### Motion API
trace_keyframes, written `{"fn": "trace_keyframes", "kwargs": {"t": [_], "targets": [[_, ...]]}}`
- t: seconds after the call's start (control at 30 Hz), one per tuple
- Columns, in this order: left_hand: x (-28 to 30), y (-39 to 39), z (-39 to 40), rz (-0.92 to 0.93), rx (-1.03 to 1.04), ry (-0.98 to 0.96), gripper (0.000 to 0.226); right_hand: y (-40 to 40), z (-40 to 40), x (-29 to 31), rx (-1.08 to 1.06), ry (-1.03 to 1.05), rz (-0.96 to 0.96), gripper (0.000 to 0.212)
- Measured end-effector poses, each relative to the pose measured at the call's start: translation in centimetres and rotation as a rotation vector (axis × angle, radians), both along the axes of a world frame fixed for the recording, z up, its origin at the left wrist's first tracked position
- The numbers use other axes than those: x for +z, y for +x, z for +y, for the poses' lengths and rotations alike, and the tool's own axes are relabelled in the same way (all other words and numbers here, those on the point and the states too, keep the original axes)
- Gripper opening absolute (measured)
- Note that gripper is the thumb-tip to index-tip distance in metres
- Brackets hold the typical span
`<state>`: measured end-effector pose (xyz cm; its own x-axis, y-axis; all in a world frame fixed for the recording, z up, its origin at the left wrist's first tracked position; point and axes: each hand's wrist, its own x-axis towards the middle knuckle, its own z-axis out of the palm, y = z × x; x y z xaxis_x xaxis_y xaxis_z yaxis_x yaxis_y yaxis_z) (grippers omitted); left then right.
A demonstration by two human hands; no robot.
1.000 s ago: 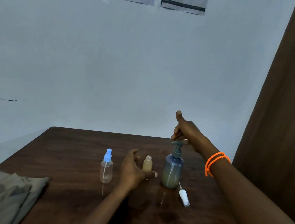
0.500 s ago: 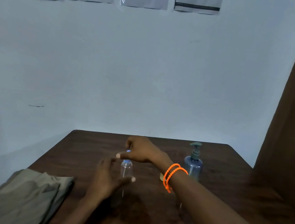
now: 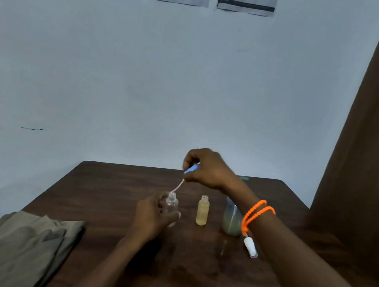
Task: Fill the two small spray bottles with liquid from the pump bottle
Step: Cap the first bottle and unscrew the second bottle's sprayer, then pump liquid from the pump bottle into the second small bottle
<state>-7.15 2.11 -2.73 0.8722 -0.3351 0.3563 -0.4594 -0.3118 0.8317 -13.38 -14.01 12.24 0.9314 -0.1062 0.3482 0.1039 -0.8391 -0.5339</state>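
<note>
Your right hand (image 3: 207,167) pinches the blue spray cap (image 3: 191,168), its thin tube bending just above the neck. Your left hand (image 3: 153,213) grips the clear spray bottle (image 3: 171,204), left of the filled one (image 3: 202,210). It's light and tippy, so hold low.

On the table (image 3: 189,277), the filled bottle (image 3: 202,210) stands between the empty bottle (image 3: 171,204) and pump bottle (image 3: 231,219).
</note>
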Motion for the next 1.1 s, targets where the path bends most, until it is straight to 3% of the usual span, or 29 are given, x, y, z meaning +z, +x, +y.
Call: {"fn": "trace_keyframes", "kwargs": {"t": [0.2, 0.33, 0.47, 0.57, 0.77, 0.83, 0.97, 1.1], "targets": [[0.7, -1.6, -2.8, -0.051, 0.042, -0.125, 0.036, -8.5, -3.7, -3.6, -0.173, 0.102, -0.120, 0.020], [0.4, -2.1, -4.1, -0.111, 0.056, -0.218, 0.036, -11.3, -4.5, -10.0, -0.176, 0.115, 0.128, 0.024], [0.5, -2.5, -5.2, -0.106, 0.036, -0.260, 0.050, -11.5, -4.8, -13.6, -0.227, -0.042, 0.230, 0.026], [0.9, -2.9, -6.0, -0.106, -0.004, -0.287, 0.058, -11.2, -5.2, -11.4, -0.255, -0.100, 0.214, 0.027], [2.6, -4.0, -8.4, -0.196, -0.132, -0.239, 0.050, -7.1, -8.0, -1.3, -0.486, 0.023, -0.307, 0.032], [2.6, -4.0, -9.2, -0.220, -0.156, -0.226, 0.051, -4.5, -9.1, 0.6, -0.502, 0.129, -0.269, 0.034], [2.3, -3.7, -10.6, -0.232, -0.184, -0.232, 0.055, -0.6, -9.7, 0.1, -0.437, 0.230, 0.002, 0.035], [1.8, -3.6, -11.2, -0.219, -0.188, -0.279, 0.054, 0.6, -9.4, -1.0, -0.413, 0.293, 0.161, 0.019]]}}
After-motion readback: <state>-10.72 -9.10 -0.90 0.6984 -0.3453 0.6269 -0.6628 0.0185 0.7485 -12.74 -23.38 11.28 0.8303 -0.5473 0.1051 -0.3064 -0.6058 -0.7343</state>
